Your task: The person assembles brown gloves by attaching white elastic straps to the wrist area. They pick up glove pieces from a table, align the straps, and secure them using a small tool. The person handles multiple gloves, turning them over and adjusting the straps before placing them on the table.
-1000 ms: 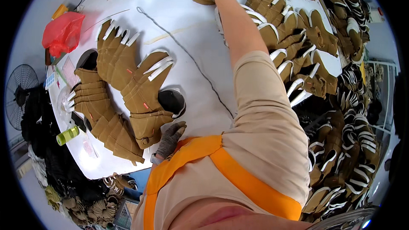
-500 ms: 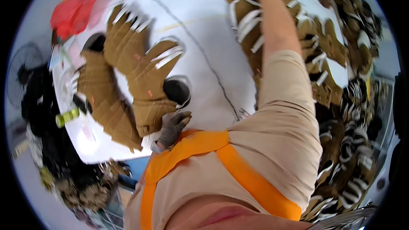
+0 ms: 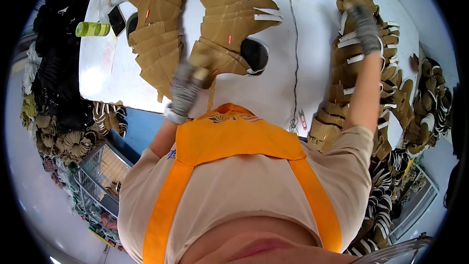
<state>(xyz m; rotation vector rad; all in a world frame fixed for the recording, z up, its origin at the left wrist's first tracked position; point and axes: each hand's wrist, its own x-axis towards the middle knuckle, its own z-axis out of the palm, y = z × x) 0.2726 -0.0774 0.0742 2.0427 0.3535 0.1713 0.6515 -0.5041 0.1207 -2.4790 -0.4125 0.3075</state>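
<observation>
Brown pieces point(image 3: 343, 74) under right hand point(image 3: 365, 28); tabletop point(image 3: 315, 58) strip between left edges and cord point(image 3: 296, 68).

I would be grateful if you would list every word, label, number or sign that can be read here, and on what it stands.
No text is clear enough to quote.
Small red labels on the brown fabric pieces: too small to read.
Paper slip with pink print on the white table: too small.
Orange apron, printed marks along its top: foreshortened, not legible.
</observation>
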